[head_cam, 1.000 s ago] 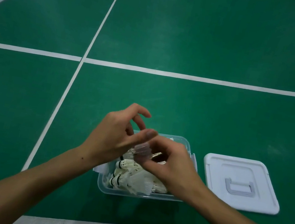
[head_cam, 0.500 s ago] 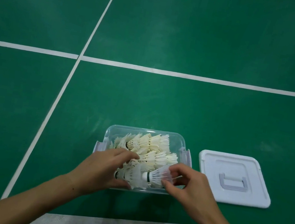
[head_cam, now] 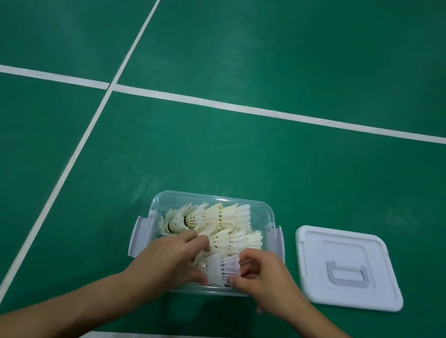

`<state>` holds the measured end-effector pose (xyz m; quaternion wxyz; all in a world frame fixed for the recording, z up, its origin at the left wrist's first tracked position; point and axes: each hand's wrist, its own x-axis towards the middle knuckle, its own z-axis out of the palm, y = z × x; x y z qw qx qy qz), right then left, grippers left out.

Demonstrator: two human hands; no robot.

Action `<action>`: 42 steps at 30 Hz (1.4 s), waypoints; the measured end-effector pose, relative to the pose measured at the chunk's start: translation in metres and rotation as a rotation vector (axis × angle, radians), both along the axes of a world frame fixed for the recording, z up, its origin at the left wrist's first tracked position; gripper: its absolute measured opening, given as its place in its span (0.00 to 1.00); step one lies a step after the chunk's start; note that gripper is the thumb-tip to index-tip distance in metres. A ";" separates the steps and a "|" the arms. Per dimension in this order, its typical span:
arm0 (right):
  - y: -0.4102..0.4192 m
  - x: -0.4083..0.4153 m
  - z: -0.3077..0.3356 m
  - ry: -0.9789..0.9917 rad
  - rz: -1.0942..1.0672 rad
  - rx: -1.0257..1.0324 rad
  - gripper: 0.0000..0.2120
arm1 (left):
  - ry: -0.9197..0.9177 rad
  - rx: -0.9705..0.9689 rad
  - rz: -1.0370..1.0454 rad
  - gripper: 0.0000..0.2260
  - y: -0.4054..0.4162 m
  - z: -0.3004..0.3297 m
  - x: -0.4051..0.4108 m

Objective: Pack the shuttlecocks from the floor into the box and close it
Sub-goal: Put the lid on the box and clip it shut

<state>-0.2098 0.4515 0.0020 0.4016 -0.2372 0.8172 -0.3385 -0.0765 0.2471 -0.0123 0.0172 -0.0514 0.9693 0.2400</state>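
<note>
Right hand (head_cam: 267,282) grip pinches a plastic shuttlecock (head_cam: 227,267) over the box (head_cam: 266,217); left hand (head_cam: 172,254) rests open beside.

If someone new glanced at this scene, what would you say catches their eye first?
Probably the clear plastic box on the green court floor, heaped with white feather shuttlecocks. Over its near end, the left hand and right hand handle a white plastic shuttlecock. The pale lid lies flat to the box's right.
</note>
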 end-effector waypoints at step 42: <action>0.264 -0.196 -0.083 0.321 -0.690 0.209 0.28 | -0.295 0.573 0.339 0.51 0.215 -0.075 -0.215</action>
